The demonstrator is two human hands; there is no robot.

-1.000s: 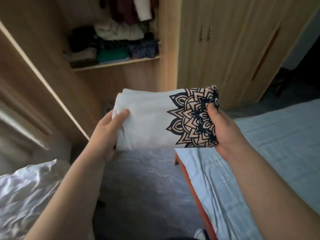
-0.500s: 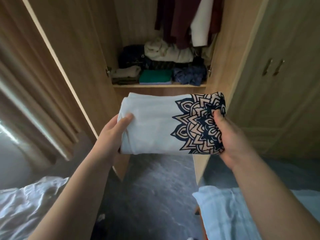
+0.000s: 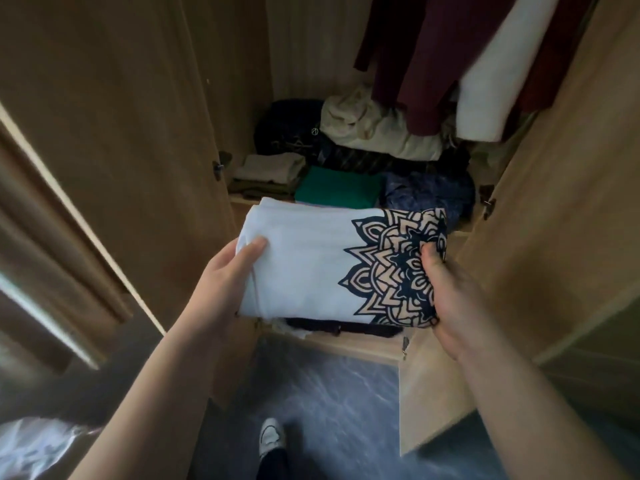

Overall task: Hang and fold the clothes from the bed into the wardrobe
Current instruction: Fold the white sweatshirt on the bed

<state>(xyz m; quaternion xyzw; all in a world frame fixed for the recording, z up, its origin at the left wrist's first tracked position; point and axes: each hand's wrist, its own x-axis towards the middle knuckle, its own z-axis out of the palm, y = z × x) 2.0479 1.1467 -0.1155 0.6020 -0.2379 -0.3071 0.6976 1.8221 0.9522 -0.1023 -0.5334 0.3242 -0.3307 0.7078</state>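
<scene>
Nearing wardrobe [image 3: 311,46], folded shirt [image 3: 304,268] carried closer

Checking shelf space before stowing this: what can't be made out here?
Head view:
Contents of lower shelf: hidden behind folded white cloth with dark mandala print; only dark fabric strip shows.
Tops of hanging maroon garments: cut off by upper edge.
Fingers of left hand and right hand: under cloth.
</scene>
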